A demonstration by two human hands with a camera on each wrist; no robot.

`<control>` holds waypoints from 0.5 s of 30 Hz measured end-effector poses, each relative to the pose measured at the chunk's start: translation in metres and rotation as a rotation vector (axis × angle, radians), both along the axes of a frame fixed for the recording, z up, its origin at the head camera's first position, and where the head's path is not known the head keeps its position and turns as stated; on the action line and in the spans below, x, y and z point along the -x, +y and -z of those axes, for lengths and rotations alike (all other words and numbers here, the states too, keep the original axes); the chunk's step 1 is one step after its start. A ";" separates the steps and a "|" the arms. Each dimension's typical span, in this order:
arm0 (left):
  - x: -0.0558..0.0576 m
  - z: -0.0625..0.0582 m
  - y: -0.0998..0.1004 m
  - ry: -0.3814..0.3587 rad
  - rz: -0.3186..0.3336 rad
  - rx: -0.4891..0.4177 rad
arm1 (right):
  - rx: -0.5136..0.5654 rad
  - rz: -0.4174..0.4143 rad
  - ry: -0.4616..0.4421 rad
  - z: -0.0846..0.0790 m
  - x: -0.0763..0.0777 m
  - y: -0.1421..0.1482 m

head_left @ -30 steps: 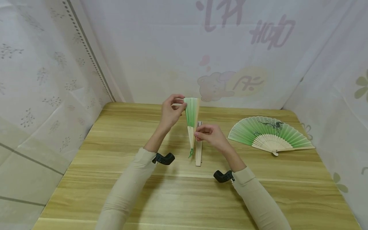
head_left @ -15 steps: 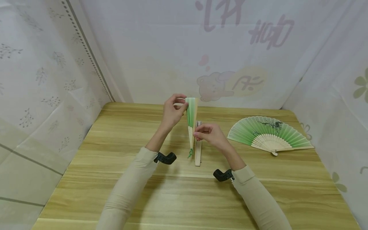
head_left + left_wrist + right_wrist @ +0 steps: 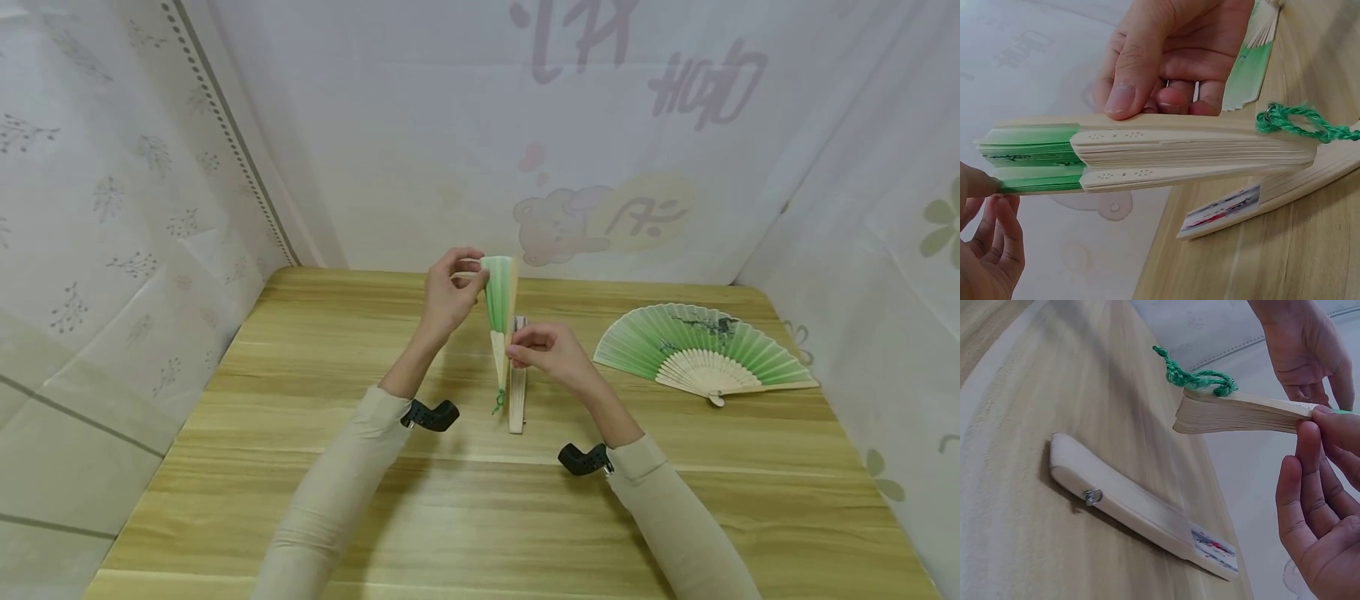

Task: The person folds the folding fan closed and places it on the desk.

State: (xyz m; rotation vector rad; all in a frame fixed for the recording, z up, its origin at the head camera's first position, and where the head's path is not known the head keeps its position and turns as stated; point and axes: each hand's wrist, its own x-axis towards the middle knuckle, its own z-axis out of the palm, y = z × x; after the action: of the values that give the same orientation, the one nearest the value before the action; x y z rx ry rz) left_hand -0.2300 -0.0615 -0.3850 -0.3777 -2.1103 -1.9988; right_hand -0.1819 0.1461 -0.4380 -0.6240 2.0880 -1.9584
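Note:
Both hands hold up a mostly folded green hand fan [image 3: 497, 304], its leaf end up and a green cord [image 3: 500, 402] hanging from the pivot end. At the upper corner, my left hand [image 3: 450, 292] pinches the green leaf between thumb and fingers. My right hand [image 3: 551, 354] pinches the wooden guard on the opposite side, around mid-length. In the left wrist view the stacked ribs [image 3: 1191, 153] stand slightly spread. Just behind the held fan, a second folded fan [image 3: 1129, 500] with pale wooden ribs and a red-and-grey patterned leaf lies on the table.
A spread green fan [image 3: 705, 346] with a dark printed motif lies at the right of the wooden table [image 3: 465, 517]. Printed curtains [image 3: 420, 150] rise behind the far edge and along both sides. Black wrist cameras [image 3: 431, 415] jut inward from the sleeves.
The held fan's leaf has drawn slightly narrower over the last second. Both hands keep their grips and have barely shifted; the other fans lie as before.

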 end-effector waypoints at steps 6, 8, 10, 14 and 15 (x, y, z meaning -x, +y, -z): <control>-0.019 -0.021 -0.002 -0.010 0.045 0.031 | -0.028 0.006 0.007 0.004 -0.003 0.005; -0.023 -0.025 -0.002 -0.014 0.056 0.041 | -0.025 0.000 0.005 0.004 -0.004 0.006; -0.021 -0.021 -0.003 -0.017 0.058 0.045 | -0.019 -0.003 -0.001 0.003 -0.006 0.006; -0.008 -0.005 -0.004 -0.020 0.049 0.049 | -0.005 -0.008 -0.009 0.002 -0.007 0.005; -0.005 -0.002 -0.004 -0.017 0.045 0.050 | -0.007 -0.007 -0.010 0.002 -0.007 0.004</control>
State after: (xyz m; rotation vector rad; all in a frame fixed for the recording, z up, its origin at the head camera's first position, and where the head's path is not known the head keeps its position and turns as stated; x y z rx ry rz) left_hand -0.2251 -0.0653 -0.3833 -0.4219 -2.1840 -1.9834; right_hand -0.1746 0.1503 -0.4397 -0.6177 2.0830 -1.9459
